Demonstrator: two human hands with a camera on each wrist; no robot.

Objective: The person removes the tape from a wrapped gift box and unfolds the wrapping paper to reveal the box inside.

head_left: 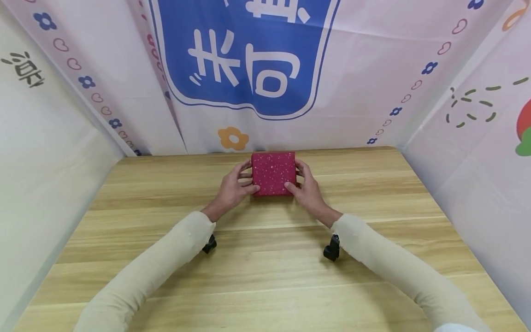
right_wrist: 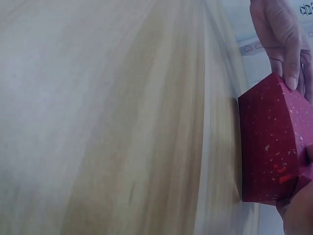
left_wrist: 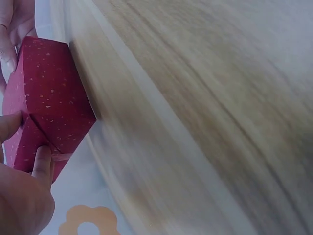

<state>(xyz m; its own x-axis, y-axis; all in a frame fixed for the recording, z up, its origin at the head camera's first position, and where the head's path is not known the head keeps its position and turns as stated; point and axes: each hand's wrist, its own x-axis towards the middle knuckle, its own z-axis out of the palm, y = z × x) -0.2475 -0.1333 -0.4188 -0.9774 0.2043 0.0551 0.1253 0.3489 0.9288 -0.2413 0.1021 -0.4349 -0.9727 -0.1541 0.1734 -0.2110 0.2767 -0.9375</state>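
A square box wrapped in dark red, speckled paper (head_left: 274, 173) sits near the back edge of the table, between both hands. The left hand (head_left: 234, 185) grips its left side, thumb on the top face and fingers along the side. On the opposite side the right hand (head_left: 307, 186) holds it the same way, its thumb over the near right corner. Folded paper and a strip of tape show on the end of the box (left_wrist: 56, 98) in the left wrist view. In the right wrist view, the near side of the box (right_wrist: 269, 147) faces the camera.
The wooden table (head_left: 265, 267) meets a printed cloth backdrop (head_left: 352, 92) just behind the box. White side walls (head_left: 45, 138) stand at left and right. Black wrist cameras (head_left: 332, 249) hang below the cream sleeves (head_left: 386, 258).
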